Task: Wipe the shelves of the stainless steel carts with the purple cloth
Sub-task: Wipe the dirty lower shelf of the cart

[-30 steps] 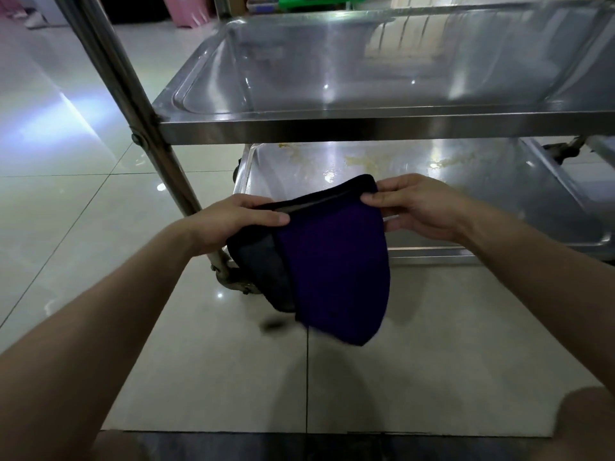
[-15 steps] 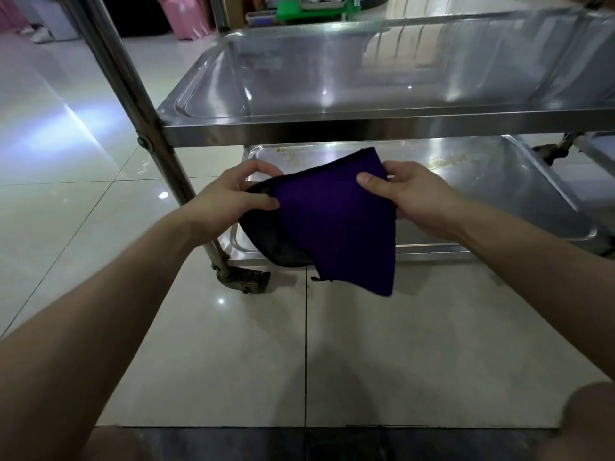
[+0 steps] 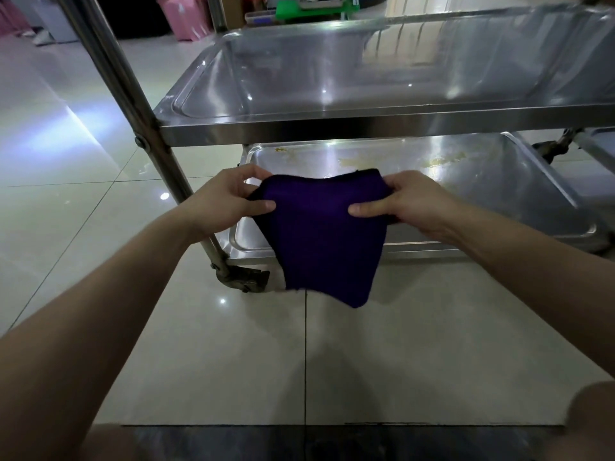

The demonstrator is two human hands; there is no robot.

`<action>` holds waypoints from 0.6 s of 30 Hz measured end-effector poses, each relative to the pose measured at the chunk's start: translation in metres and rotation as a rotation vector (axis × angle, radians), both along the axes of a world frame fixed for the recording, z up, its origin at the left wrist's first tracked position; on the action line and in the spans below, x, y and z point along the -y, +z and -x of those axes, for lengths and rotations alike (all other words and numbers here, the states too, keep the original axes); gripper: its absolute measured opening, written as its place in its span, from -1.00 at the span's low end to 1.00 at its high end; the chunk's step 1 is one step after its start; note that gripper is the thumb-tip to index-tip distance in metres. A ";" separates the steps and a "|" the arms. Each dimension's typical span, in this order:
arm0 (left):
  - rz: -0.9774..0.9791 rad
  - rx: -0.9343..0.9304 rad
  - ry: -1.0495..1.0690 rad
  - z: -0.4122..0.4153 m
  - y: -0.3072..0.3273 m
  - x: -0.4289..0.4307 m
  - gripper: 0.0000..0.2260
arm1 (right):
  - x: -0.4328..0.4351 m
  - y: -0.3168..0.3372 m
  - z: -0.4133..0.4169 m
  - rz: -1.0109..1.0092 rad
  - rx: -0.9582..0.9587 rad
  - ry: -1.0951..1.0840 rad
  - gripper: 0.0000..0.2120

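A purple cloth [image 3: 324, 241] hangs folded in front of the stainless steel cart. My left hand [image 3: 224, 204] pinches its top left corner and my right hand [image 3: 411, 202] pinches its top right corner. The cloth is in the air, just ahead of the front rim of the cart's bottom shelf [image 3: 492, 181], which carries yellowish stains along its far side. The middle shelf [image 3: 382, 123] runs above my hands and looks shiny. The cloth's lower end dangles over the tiled floor.
The cart's upright post [image 3: 133, 104] stands left of my left hand, with a caster [image 3: 243, 279] at its foot. Another caster [image 3: 554, 148] shows at the right. Pink bins [image 3: 184, 15] and a green object [image 3: 309, 6] sit far behind. Glossy floor tiles lie all around.
The cloth's dark underside has been folded away, so only purple shows. Both hands have spread it wider and hold it a little lower in front of the bottom shelf.
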State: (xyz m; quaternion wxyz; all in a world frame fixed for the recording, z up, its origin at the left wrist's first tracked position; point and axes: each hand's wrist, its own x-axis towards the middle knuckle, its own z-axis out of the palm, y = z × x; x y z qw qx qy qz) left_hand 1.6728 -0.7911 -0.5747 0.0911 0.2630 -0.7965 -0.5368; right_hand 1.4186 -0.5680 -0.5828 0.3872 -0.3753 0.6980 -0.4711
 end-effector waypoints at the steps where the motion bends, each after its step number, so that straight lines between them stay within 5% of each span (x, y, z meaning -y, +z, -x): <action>1: -0.017 -0.029 -0.006 -0.001 0.002 0.001 -0.74 | 0.001 0.000 0.000 0.027 -0.004 -0.008 -0.41; 6: -0.443 -0.329 0.107 0.010 0.010 -0.004 -0.53 | 0.006 0.004 0.000 0.067 0.046 -0.052 -0.23; 8: -0.500 -0.200 0.119 0.015 0.000 -0.018 -0.51 | 0.006 -0.001 0.003 0.005 0.171 -0.065 -0.19; 11: -0.388 0.055 0.102 0.018 -0.023 -0.033 -0.53 | 0.000 -0.010 0.002 -0.216 0.409 0.094 -0.49; 14: -0.584 -0.141 0.112 0.019 -0.027 -0.027 -0.50 | -0.003 -0.020 0.010 -0.103 0.512 0.020 -0.90; 16: -0.627 -0.091 0.050 0.015 -0.032 -0.025 -0.39 | -0.008 -0.026 0.004 -0.128 0.514 0.031 -0.67; 18: -0.492 0.091 0.068 0.012 -0.041 -0.031 -0.31 | -0.009 -0.035 -0.006 -0.264 0.398 0.022 -0.23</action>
